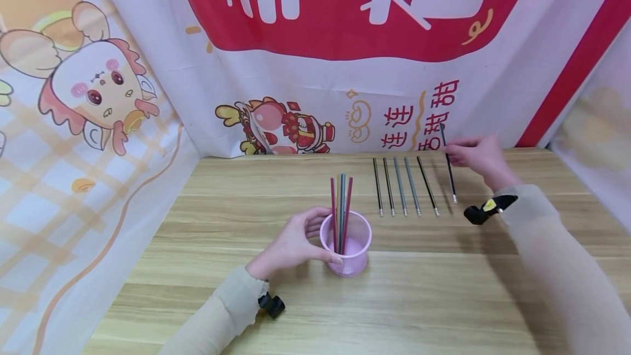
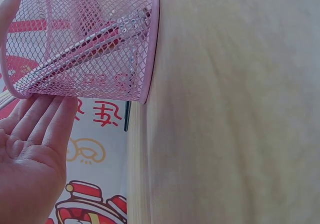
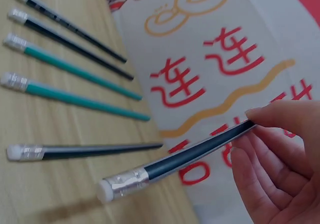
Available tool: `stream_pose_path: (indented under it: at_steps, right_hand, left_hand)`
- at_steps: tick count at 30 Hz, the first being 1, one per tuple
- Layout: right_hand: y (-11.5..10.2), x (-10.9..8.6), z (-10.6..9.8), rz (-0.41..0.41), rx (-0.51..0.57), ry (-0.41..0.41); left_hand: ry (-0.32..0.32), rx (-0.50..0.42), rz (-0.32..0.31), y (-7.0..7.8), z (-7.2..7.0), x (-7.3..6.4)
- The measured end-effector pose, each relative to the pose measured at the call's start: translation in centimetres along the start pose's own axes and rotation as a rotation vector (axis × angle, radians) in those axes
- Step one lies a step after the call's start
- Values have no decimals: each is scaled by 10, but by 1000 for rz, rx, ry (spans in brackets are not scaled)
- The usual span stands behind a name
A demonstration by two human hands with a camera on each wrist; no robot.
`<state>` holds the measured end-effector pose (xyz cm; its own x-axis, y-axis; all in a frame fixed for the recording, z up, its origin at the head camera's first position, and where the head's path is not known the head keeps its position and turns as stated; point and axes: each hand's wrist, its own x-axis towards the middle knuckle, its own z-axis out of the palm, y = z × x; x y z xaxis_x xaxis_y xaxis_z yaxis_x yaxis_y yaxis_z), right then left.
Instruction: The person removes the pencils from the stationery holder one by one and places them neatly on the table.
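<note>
A pink mesh pencil cup (image 1: 362,259) stands upright on the table with several pencils (image 1: 347,215) leaning inside, among them red and blue-grey ones. My left hand (image 1: 296,240) holds the cup near its rim, thumb on the near side and fingers round the far side. At the right, my right hand (image 1: 475,158) pinches a black pencil (image 3: 195,151) between thumb and fingers. That pencil is raised over the table, its white eraser end pointing down toward me. Beside it several black and teal pencils (image 3: 85,66) lie in a row, erasers toward me.
The wooden table (image 1: 419,289) ends at the back against a printed cloth (image 1: 305,86) with red lettering. Another patterned cloth (image 1: 64,223) hangs along the left side. Each wrist carries a small black camera (image 1: 271,304).
</note>
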<state>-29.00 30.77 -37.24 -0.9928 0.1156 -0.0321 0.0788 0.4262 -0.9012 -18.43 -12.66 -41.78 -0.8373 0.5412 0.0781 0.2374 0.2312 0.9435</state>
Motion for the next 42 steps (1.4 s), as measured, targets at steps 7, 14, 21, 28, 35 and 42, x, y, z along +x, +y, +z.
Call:
stream_pose_path:
  at_steps: [7,14,21,28,35,42]
  right_hand:
    - [21,10,8,22,-86,-54]
    - [38,14,17,-5,-111,-63]
    - [47,18,27,39,-163,-69]
    - [48,16,34,34,-247,-26]
    - [45,16,39,66,-253,7]
    - [45,16,40,57,-280,31]
  left_hand:
    - [0,11,-5,1,0,-1]
    - [-4,2,4,1,0,0]
    - [-5,-1,6,0,-1,0]
    - [-8,-1,10,1,0,0]
    - [-9,1,16,1,0,0]
    - [-6,-3,19,1,0,0]
